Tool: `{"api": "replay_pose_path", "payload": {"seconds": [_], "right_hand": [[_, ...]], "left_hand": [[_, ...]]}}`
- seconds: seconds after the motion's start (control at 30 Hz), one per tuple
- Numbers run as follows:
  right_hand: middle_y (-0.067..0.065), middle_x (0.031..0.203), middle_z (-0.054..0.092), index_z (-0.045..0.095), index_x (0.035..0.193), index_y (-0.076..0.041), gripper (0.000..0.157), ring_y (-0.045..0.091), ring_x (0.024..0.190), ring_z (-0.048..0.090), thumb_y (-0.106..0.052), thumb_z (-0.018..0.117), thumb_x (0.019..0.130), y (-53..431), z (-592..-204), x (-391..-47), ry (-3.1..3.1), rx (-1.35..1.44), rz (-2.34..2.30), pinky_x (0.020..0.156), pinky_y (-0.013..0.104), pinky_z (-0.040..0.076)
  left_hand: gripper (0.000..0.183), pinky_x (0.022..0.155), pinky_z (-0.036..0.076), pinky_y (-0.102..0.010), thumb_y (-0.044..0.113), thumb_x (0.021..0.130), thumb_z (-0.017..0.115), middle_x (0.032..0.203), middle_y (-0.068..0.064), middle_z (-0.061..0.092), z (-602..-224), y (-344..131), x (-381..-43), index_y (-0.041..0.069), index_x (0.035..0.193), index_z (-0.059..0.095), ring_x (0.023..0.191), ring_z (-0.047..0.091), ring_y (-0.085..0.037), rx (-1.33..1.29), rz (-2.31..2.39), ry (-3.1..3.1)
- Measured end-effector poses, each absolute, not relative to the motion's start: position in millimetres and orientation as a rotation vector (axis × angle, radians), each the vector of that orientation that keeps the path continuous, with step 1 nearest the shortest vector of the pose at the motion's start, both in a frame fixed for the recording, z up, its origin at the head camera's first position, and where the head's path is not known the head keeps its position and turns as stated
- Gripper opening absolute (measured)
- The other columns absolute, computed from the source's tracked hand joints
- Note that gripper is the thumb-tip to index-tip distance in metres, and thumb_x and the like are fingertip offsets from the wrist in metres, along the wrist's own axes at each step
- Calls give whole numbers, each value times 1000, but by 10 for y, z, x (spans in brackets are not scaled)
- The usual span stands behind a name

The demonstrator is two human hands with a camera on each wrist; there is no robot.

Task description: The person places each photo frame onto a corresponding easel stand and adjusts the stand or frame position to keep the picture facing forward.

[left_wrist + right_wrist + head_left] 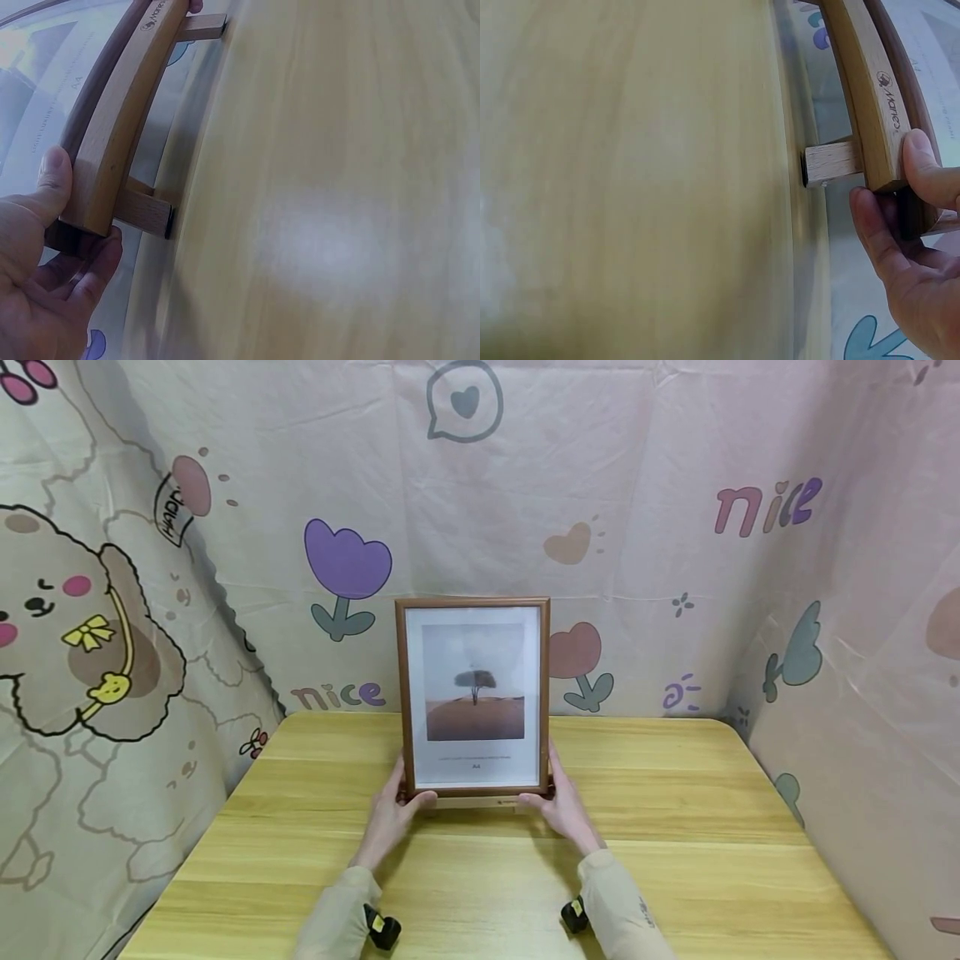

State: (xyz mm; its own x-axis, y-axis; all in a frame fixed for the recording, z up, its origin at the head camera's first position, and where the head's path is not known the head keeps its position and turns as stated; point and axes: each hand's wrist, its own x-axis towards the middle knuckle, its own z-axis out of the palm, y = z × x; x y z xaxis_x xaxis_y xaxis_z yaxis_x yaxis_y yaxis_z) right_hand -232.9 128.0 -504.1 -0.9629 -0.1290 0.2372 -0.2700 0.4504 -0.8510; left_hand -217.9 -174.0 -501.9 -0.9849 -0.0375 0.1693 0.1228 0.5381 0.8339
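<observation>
A brown-framed picture of a lone tree stands upright on the ledge of a small wooden tabletop easel. At its lower left corner my left hand grips the ledge and frame, thumb in front and fingers behind and below. The right hand holds the lower right corner the same way. In the left wrist view the easel's short feet with dark ends reach to the table; whether they touch it I cannot tell. Lettering marks the ledge in the right wrist view. The easel's back is hidden.
A light wood-grain table spreads around the easel. Patterned cloth hangs behind its far edge and along both sides. Each sleeve carries a small black device near the wrist.
</observation>
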Motion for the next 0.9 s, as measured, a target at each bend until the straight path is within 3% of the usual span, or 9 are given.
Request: {"api": "replay_pose_path", "payload": {"seconds": [0.4,0.6,0.73,0.8,0.9], "right_hand": [[27,113,69,3,164,-23,113,31,98,70,-11,80,83,1345,-5019,-2311,-2596,232,1557,98,53,54],[29,119,67,2,164,-29,113,34,104,69,-9,79,84,1396,-5007,-2295,-2592,198,1583,101,53,52],[28,114,69,2,164,-28,113,32,100,69,-12,80,84,1426,-5009,-2288,-2607,195,1549,100,54,53],[27,110,69,3,164,-26,113,32,99,69,-12,80,83,1443,-5008,-2282,-2608,194,1538,98,54,53],[28,111,69,4,164,-24,112,32,98,69,-11,80,83,1467,-5017,-2278,-2595,197,1543,97,53,54]], "left_hand": [[97,112,44,-54,32,87,75,141,-33,54,-5043,-1629,-2201,17,163,15,128,58,-41,-100,-1496,-2573],[96,103,51,-51,31,86,76,124,-30,67,-5054,-1563,-2230,17,162,19,110,66,-32,-116,-1468,-2544],[96,101,52,-49,30,85,77,120,-29,69,-5064,-1530,-2242,18,162,21,105,66,-30,-123,-1456,-2529],[96,101,51,-50,31,85,77,121,-30,69,-5070,-1513,-2245,17,162,21,105,66,-30,-123,-1457,-2529],[96,109,46,-53,32,86,76,136,-32,59,-5077,-1490,-2248,15,162,20,119,62,-38,-124,-1458,-2534]]}}
